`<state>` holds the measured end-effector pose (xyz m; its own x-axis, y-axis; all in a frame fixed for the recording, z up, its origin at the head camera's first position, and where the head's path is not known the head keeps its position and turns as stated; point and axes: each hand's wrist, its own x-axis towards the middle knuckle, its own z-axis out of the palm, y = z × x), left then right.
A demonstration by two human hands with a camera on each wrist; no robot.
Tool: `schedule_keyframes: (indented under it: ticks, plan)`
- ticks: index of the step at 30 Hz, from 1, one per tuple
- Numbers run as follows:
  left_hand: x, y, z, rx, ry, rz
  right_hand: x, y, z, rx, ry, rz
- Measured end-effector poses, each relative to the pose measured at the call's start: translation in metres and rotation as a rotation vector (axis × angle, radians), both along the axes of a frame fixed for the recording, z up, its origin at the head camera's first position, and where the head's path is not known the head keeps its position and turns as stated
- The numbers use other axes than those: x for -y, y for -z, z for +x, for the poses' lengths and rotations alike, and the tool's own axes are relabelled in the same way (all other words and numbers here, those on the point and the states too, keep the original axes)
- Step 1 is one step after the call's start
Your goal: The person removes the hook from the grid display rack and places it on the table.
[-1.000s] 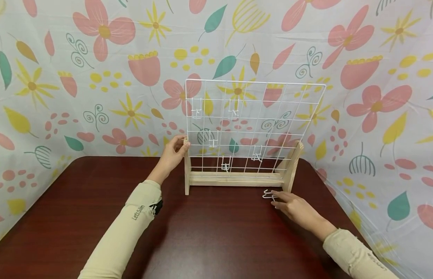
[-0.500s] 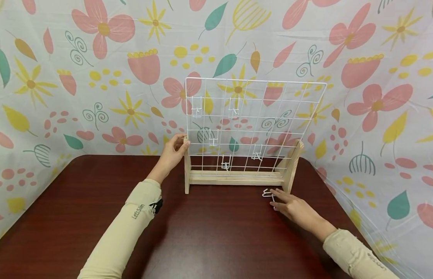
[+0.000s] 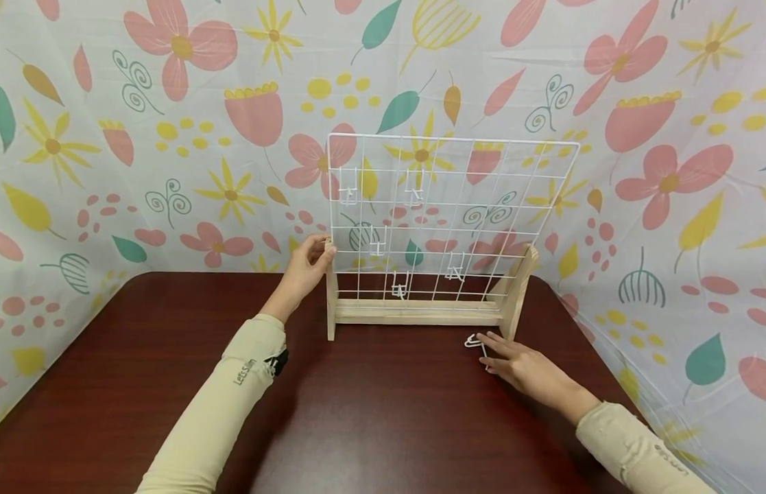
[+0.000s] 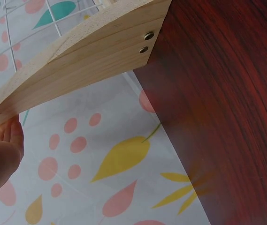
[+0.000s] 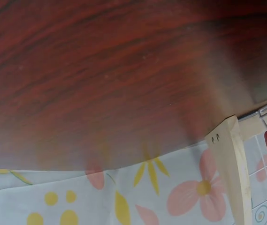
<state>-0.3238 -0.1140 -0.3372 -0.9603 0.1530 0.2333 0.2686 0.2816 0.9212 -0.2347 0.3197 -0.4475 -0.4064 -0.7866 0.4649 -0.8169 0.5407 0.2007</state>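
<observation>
The left hand [image 3: 305, 269] grips the left post of the wooden rack [image 3: 420, 312] at the far side of the surface [image 3: 370, 412]. The right hand [image 3: 518, 363], fingers spread flat, touches a white hook [image 3: 473, 341] lying near the rack's right foot.

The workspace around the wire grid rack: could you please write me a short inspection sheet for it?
Surface: dark red wooden table.
Job's things: white wire grid upright in a wooden stand; five white hooks hang on it; one loose hook on the table.
Clutter: nothing seen.
Hands: left hand holds the stand's left post; right hand rests flat, fingertips at the loose hook.
Cables: nothing seen.
Surroundings: floral cloth backdrop on three sides.
</observation>
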Motion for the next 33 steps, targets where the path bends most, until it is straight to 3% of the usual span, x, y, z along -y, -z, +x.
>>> schedule_keyframes:
  ticks: [9,20,33]
  plan:
    - [0.000,-0.001,-0.001,-0.009,0.000,0.002,0.000,0.000,-0.003,-0.074,-0.020,-0.045]
    - [0.000,0.002,0.000,-0.009,0.002,0.008,0.008,-0.011,0.001,-0.017,0.089,-0.125]
    - [0.001,0.003,-0.002,-0.024,0.006,0.019,0.027,-0.030,-0.003,-0.039,0.133,-0.272]
